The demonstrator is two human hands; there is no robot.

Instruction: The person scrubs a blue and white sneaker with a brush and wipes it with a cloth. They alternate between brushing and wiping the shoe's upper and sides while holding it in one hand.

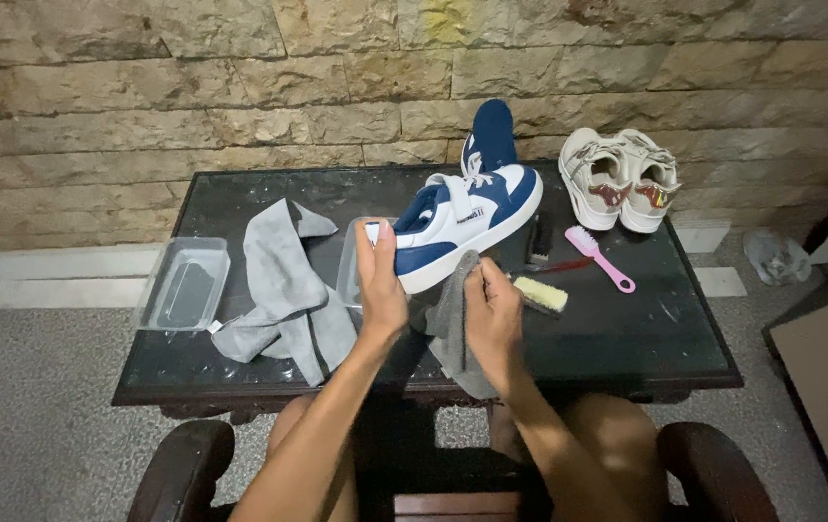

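Left to right: a clear plastic tray at the table's left edge appears empty. A grey cloth lies beside it. The left hand grips a small container; contents cannot be told. The right hand clutches a grey rag just below the blue-and-white sneaker. The sneaker's white parts look clean; wiping appears under way. Brushes and a white pair rest untouched.

1. A single camera sits on the seated person's head, looking forward and steeply down.
2. It faces the dark glass-topped desk and the rough stone-block wall behind it.
3. It is close: forearms and knees fill the lower frame.
4. No second view overlaps.
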